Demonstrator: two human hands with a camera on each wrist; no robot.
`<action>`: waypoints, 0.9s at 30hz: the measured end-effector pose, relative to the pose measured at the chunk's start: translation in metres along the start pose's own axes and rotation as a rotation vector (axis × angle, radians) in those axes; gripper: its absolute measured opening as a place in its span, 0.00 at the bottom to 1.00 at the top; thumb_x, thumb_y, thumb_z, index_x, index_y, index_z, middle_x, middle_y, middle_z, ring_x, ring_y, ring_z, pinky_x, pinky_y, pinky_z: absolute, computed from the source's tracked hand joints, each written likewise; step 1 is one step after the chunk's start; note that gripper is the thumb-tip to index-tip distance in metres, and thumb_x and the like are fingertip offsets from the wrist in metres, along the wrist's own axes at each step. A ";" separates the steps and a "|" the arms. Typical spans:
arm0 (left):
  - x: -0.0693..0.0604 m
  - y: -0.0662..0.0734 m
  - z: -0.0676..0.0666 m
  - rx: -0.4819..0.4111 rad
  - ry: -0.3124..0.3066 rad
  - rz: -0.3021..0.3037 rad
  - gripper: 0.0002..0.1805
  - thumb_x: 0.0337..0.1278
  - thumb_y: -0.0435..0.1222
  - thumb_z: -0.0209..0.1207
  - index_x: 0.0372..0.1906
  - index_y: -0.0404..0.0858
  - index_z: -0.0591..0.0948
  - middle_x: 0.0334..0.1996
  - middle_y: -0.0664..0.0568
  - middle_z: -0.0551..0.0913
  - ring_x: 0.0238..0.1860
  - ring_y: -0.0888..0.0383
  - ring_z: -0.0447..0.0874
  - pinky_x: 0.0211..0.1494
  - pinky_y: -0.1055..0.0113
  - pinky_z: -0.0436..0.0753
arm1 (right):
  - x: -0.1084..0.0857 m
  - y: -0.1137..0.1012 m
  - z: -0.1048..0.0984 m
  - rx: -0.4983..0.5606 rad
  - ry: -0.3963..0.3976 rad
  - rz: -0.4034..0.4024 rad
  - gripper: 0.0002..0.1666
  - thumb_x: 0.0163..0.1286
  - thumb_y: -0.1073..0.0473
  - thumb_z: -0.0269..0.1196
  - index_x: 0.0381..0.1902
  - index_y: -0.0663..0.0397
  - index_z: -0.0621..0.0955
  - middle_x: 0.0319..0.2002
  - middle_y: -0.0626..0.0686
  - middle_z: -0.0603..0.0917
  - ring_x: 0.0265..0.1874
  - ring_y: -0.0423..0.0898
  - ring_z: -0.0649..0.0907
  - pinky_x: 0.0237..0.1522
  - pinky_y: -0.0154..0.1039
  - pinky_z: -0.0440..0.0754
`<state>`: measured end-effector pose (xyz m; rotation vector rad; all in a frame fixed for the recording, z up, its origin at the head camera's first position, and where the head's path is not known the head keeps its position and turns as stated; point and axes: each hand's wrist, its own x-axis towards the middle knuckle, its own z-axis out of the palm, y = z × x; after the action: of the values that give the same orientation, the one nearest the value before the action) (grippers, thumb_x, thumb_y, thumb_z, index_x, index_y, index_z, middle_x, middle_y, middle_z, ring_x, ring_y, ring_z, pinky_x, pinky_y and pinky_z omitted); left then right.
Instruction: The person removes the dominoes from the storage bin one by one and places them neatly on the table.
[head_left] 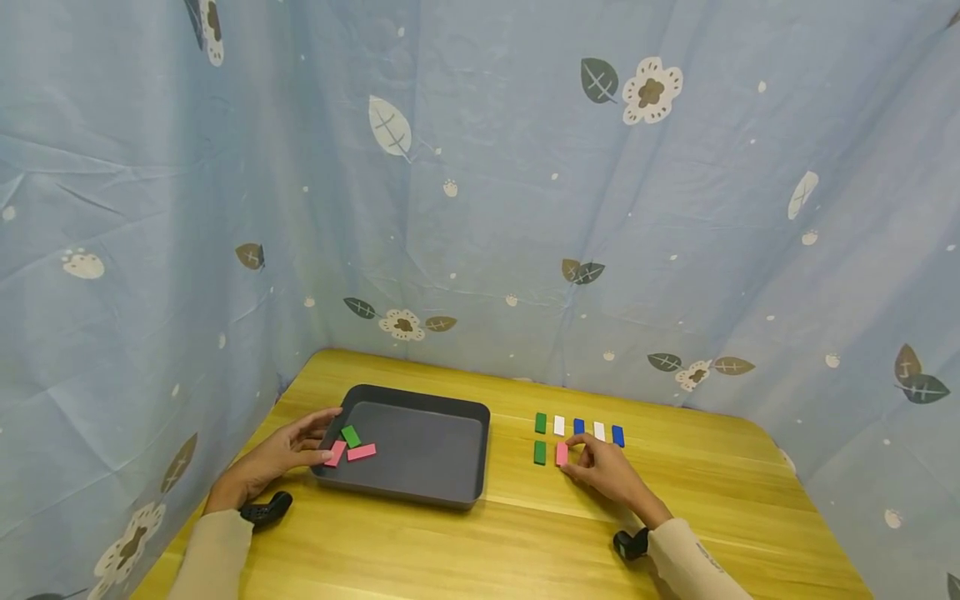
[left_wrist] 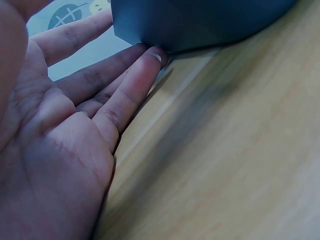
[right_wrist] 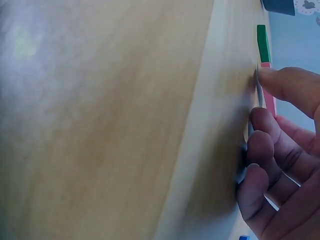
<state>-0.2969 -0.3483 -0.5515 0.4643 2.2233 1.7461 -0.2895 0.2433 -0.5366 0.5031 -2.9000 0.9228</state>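
My right hand (head_left: 606,473) pinches a pink block (head_left: 562,454) on the table between thumb and finger, just right of a green block (head_left: 540,453). In the right wrist view the pink block (right_wrist: 269,102) is partly hidden by the fingers of the hand (right_wrist: 285,150). At the left rim of a dark grey tray (head_left: 420,492), my left hand (head_left: 277,457) holds the wall, its thumb over the edge by a pink block (head_left: 336,453). In the left wrist view the fingers of the hand (left_wrist: 75,120) touch the outside of the tray (left_wrist: 200,22).
Inside the tray lie a green block (head_left: 351,436) and another pink block (head_left: 362,452). Behind my right hand runs a row with a green block (head_left: 541,423), white blocks (head_left: 558,426) and blue blocks (head_left: 618,436). A patterned curtain (head_left: 495,208) hangs behind the table (head_left: 375,550).
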 end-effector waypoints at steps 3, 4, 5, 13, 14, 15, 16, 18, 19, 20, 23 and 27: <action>-0.001 0.000 0.000 -0.001 -0.001 0.003 0.42 0.70 0.36 0.64 0.82 0.48 0.58 0.78 0.41 0.56 0.70 0.37 0.62 0.61 0.54 0.76 | 0.000 0.000 0.000 -0.008 -0.003 0.004 0.24 0.66 0.51 0.74 0.55 0.55 0.82 0.22 0.41 0.77 0.20 0.37 0.74 0.26 0.34 0.73; -0.001 0.000 0.000 -0.001 -0.001 0.003 0.42 0.70 0.36 0.64 0.82 0.48 0.58 0.78 0.41 0.56 0.70 0.37 0.62 0.61 0.54 0.76 | 0.000 0.000 0.001 -0.009 -0.004 0.006 0.24 0.66 0.52 0.74 0.55 0.55 0.82 0.22 0.41 0.77 0.20 0.37 0.74 0.27 0.34 0.74; -0.001 0.000 0.000 -0.002 0.000 0.002 0.42 0.70 0.36 0.64 0.82 0.48 0.58 0.78 0.41 0.56 0.70 0.37 0.62 0.61 0.53 0.76 | 0.000 0.000 0.001 -0.011 -0.005 0.007 0.24 0.66 0.52 0.74 0.55 0.55 0.82 0.22 0.41 0.77 0.20 0.37 0.74 0.27 0.34 0.74; -0.001 -0.002 -0.001 -0.004 0.001 -0.006 0.42 0.70 0.36 0.64 0.82 0.48 0.58 0.78 0.40 0.56 0.69 0.37 0.62 0.61 0.54 0.76 | 0.001 0.003 0.001 -0.003 -0.035 -0.002 0.24 0.67 0.49 0.74 0.55 0.54 0.83 0.23 0.41 0.77 0.21 0.37 0.75 0.28 0.34 0.74; -0.002 -0.002 -0.001 -0.003 0.001 -0.005 0.42 0.70 0.36 0.64 0.82 0.48 0.58 0.78 0.40 0.56 0.70 0.37 0.62 0.61 0.55 0.76 | 0.001 0.002 0.001 0.001 -0.042 -0.004 0.24 0.67 0.49 0.74 0.55 0.54 0.82 0.23 0.41 0.77 0.21 0.37 0.75 0.28 0.34 0.74; -0.002 -0.001 -0.001 0.000 0.001 -0.005 0.42 0.70 0.36 0.64 0.82 0.48 0.58 0.78 0.40 0.56 0.70 0.37 0.62 0.61 0.55 0.76 | 0.001 0.002 0.000 0.005 -0.047 -0.009 0.24 0.67 0.49 0.73 0.55 0.55 0.82 0.23 0.41 0.77 0.21 0.37 0.75 0.28 0.34 0.74; -0.002 -0.001 -0.001 0.007 -0.004 0.001 0.42 0.70 0.36 0.64 0.82 0.47 0.57 0.78 0.39 0.56 0.70 0.37 0.62 0.61 0.55 0.76 | 0.001 0.001 -0.001 0.009 -0.051 -0.017 0.25 0.67 0.50 0.73 0.56 0.56 0.82 0.23 0.41 0.77 0.21 0.37 0.75 0.28 0.34 0.74; -0.002 0.000 -0.001 0.013 -0.003 0.001 0.42 0.71 0.37 0.64 0.82 0.47 0.57 0.78 0.39 0.55 0.70 0.38 0.62 0.61 0.56 0.76 | 0.001 -0.001 -0.004 0.015 -0.057 -0.029 0.25 0.68 0.51 0.73 0.57 0.57 0.82 0.24 0.41 0.78 0.21 0.37 0.75 0.28 0.34 0.75; -0.002 0.001 -0.001 0.019 -0.004 0.001 0.42 0.71 0.37 0.64 0.82 0.47 0.57 0.78 0.39 0.55 0.69 0.38 0.63 0.61 0.56 0.76 | 0.001 -0.002 -0.005 0.017 -0.056 -0.035 0.24 0.68 0.52 0.73 0.57 0.57 0.81 0.24 0.41 0.78 0.21 0.37 0.75 0.27 0.34 0.75; -0.002 0.001 -0.002 0.026 -0.007 0.008 0.41 0.71 0.36 0.63 0.82 0.46 0.57 0.78 0.39 0.55 0.69 0.38 0.63 0.61 0.56 0.76 | 0.002 -0.003 -0.006 0.019 -0.057 -0.039 0.24 0.68 0.53 0.73 0.58 0.58 0.81 0.23 0.42 0.79 0.20 0.37 0.76 0.27 0.34 0.75; -0.003 0.003 -0.001 0.036 -0.006 0.013 0.41 0.71 0.36 0.63 0.82 0.46 0.57 0.78 0.39 0.56 0.69 0.40 0.63 0.62 0.55 0.75 | 0.004 -0.007 -0.008 0.020 -0.049 -0.044 0.25 0.69 0.56 0.72 0.60 0.59 0.81 0.24 0.42 0.80 0.20 0.37 0.76 0.26 0.34 0.76; -0.002 0.004 -0.001 0.035 -0.005 0.022 0.41 0.71 0.36 0.63 0.82 0.47 0.58 0.77 0.39 0.57 0.69 0.40 0.63 0.62 0.54 0.75 | 0.009 -0.012 -0.010 0.024 -0.030 -0.059 0.25 0.70 0.57 0.71 0.61 0.60 0.80 0.24 0.42 0.80 0.19 0.37 0.76 0.24 0.35 0.76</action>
<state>-0.2950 -0.3495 -0.5476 0.5016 2.2565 1.7175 -0.2948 0.2371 -0.5207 0.6054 -2.8866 0.9513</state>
